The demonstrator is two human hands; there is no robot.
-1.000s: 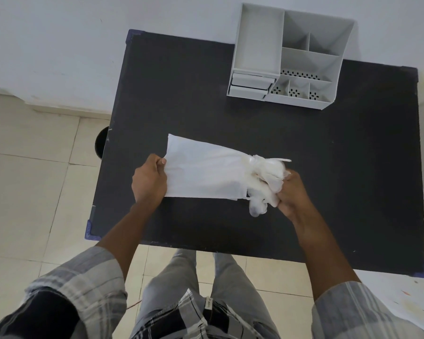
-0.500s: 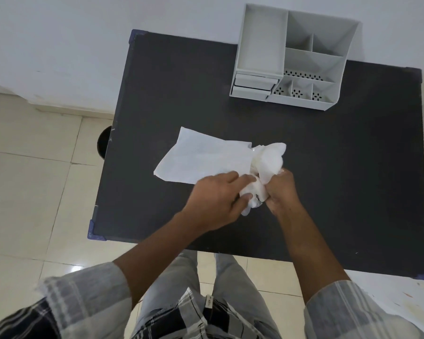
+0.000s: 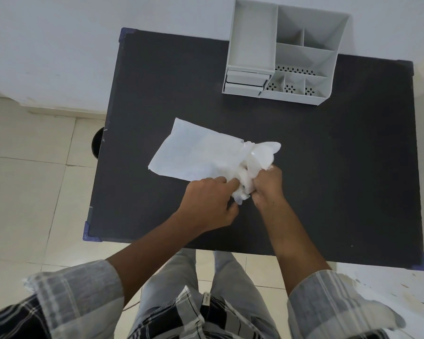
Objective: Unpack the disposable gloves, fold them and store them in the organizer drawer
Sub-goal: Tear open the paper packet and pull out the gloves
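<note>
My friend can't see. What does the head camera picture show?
Two hands, left hand and right hand, pull crumpled clear gloves out of a white packet on a black table. A grey organizer with closed drawers stands at the far edge.

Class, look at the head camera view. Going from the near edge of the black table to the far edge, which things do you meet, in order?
Left hand → right hand, gripping the crumpled gloves → white wrapper → bare black table → grey organizer, its drawers facing the person.
</note>
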